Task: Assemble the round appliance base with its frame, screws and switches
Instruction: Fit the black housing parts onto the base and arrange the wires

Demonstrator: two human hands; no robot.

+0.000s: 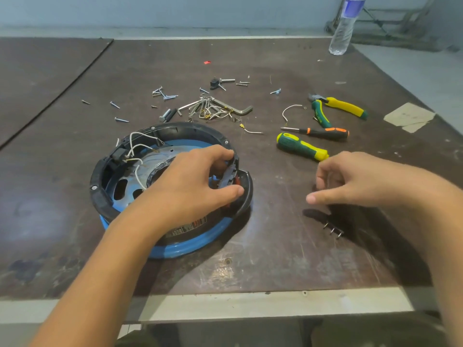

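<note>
Left hand (190, 181) lay over the right side of the round base (180, 249). Its fingers (220, 151) and thumb were curled round a black-and-orange switch (229, 175), pinching it at the gap in the black frame (100, 196). The switch sat between fingertips and thumb, long axis running along the rim, tilted. Judged not yet seated flush.

The base rested on the worktop (275, 246) directly under that hand.

Right hand (350, 181) hovered off the base, beyond the left fingertips and apart from the rim. Its fingers were loosely curled with the thumb out; could not tell whether they held anything small. A small pronged part (333, 230) lay on the worktop just below them.

Judgement: the left hand was nearer, so seating would fall to it. The switch needed to go down into the gap, aligned with the rim.
</note>
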